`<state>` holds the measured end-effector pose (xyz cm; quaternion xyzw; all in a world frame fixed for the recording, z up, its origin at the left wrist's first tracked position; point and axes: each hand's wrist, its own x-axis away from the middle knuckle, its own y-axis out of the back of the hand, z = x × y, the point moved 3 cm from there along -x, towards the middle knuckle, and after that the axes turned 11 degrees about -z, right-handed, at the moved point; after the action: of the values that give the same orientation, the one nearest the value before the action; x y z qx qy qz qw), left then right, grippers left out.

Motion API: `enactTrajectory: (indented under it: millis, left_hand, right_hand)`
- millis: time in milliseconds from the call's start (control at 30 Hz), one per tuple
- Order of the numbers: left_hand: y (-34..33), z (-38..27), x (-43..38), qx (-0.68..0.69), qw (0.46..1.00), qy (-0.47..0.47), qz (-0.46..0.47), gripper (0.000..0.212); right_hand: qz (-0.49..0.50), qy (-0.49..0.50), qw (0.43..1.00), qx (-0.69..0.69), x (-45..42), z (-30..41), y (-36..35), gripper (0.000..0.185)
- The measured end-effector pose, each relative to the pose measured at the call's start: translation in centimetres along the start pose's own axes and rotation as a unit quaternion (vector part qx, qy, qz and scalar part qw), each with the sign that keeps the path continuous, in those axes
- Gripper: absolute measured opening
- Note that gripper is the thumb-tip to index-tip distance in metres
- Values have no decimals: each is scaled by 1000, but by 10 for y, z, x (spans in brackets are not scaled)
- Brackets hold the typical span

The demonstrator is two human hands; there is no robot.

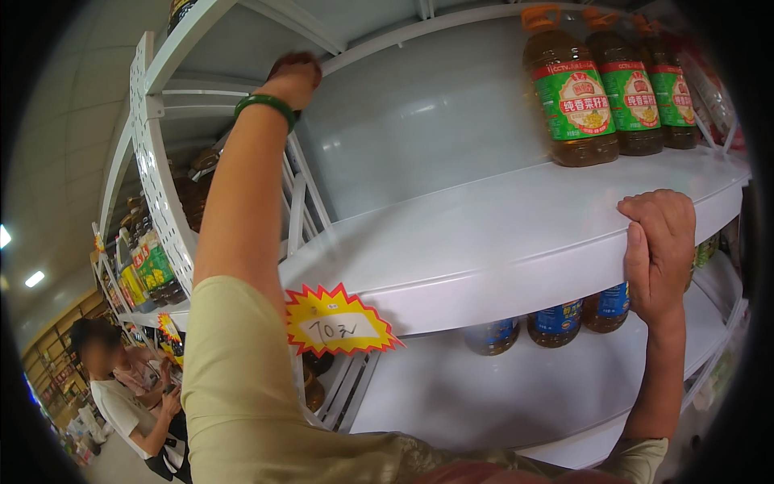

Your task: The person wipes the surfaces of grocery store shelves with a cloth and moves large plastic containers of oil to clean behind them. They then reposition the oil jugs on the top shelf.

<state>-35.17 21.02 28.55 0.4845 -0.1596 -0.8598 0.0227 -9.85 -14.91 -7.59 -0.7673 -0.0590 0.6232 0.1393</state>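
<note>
My left hand point(295, 78), with a green bangle at the wrist, is raised to the underside of the upper shelf, near its left end. It is closed on a dark red cloth point(309, 60); motion blurs both. At the right, my right hand point(660, 242) grips the front lip of the white metal shelf point(453, 242), fingers on top and thumb against the front. Behind that hand, several large bottles of golden-brown cooking oil point(574, 103) with orange handles and green labels stand on this shelf. A yellow and red starburst price tag point(341, 320) hangs at its front edge.
Blue-labelled bottles point(555, 323) stand on the lower shelf point(484, 387). A perforated white upright point(154, 163) rises left of my left arm. More oil bottles point(154, 266) fill the neighbouring rack. Two people point(127, 411) stand in the aisle at the lower left.
</note>
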Motion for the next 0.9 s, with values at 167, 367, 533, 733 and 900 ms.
enactTrajectory:
  millis: [167, 367, 533, 733, 900]
  left_hand:
    - [16, 63, 49, 178, 925, 199, -269, 34]
    - [74, 60, 92, 137, 759, 112, -627, 25]
    - [37, 112, 47, 12, 913, 198, -358, 33]
    - [-1, 55, 24, 673, 597, 403, -168, 34]
    - [0, 92, -38, 687, 588, 318, -284, 33]
  right_hand:
    - [7, 5, 1000, 18, 4, -2, 0, 17]
    - [31, -1, 999, 31, 4, 0, 1, 17]
    - [30, -13, 999, 15, 3, 2, -2, 16]
    - [29, -20, 999, 29, 3, 3, 0, 16]
    - [31, -26, 999, 25, 0, 7, -2, 15]
